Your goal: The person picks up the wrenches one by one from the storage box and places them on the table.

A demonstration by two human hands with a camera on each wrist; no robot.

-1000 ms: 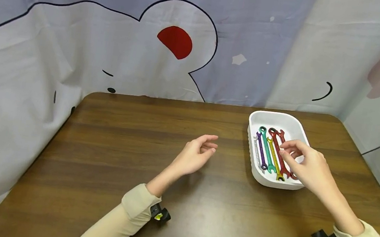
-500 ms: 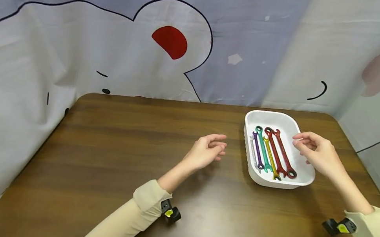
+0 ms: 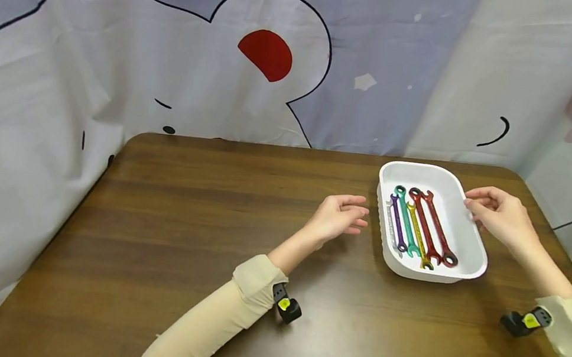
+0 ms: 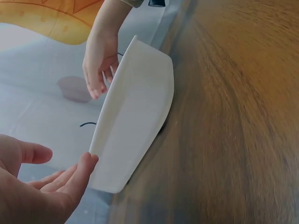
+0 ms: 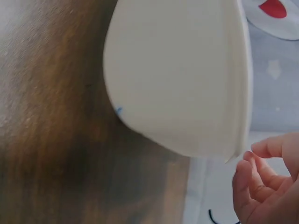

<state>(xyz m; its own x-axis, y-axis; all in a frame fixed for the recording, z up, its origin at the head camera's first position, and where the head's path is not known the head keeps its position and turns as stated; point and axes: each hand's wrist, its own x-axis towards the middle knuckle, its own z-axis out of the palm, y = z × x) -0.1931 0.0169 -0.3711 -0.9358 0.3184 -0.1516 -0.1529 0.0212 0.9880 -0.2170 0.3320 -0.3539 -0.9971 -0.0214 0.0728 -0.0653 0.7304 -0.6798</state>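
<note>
A white plastic tray (image 3: 459,229) stands at the back right of the table. Side by side in it lie a silver wrench (image 3: 390,227), a purple wrench (image 3: 398,223), a teal wrench (image 3: 407,222), a yellow wrench (image 3: 420,236) and two red wrenches (image 3: 439,227). My right hand (image 3: 501,217) is at the tray's right rim, its thumb and fingers (image 5: 242,179) loosely bent with a gap between them. My left hand (image 3: 335,217) hovers left of the tray with relaxed fingers, holding nothing. In the left wrist view, its fingertips overlap the tray's outer wall (image 4: 135,102).
The brown wooden table (image 3: 207,210) stretches out to the left and front. Behind it hangs a printed curtain (image 3: 375,64), which also covers both sides. A small camera (image 3: 287,305) is strapped at the left wrist, another (image 3: 523,321) at the right.
My right hand has moved from over the wrenches rightward to the tray's right rim, uncovering the right-hand red wrench. My left hand has moved right, closer to the tray.
</note>
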